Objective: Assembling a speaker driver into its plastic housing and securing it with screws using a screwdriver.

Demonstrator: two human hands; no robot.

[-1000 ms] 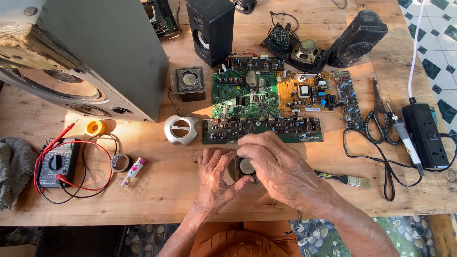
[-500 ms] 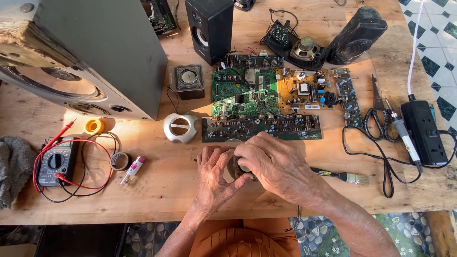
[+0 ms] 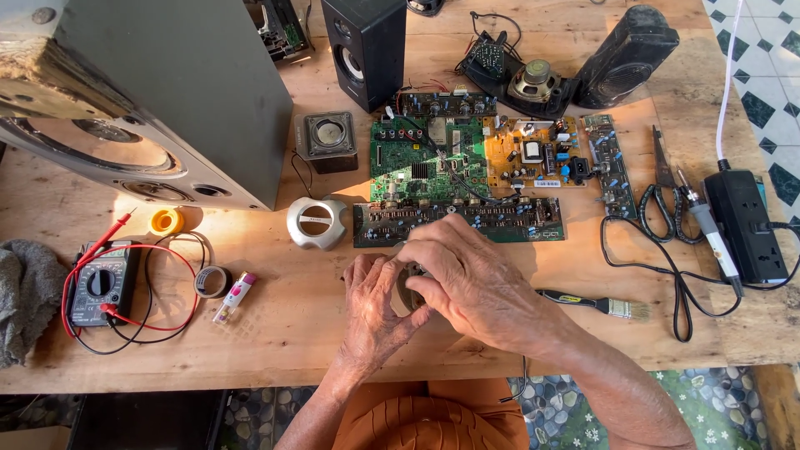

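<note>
Two hands (image 3: 433, 292) cupping small speaker (image 3: 408, 287), circuit boards (image 3: 458, 221) just beyond

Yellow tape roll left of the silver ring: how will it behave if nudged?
The yellow tape roll lies flat on the wooden table, so it would likely slide, not roll. It looks small and hollow, so probably light. Set on edge, it would likely roll.

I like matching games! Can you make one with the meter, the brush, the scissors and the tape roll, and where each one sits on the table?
Things:
1. meter
2. brush
3. scissors
4. tape roll

Places:
A. beside the soldering iron
B. just right of the right hand
C. beside the grey cloth
D. under the big speaker

Pairs: 1-C, 2-B, 3-A, 4-D
</note>
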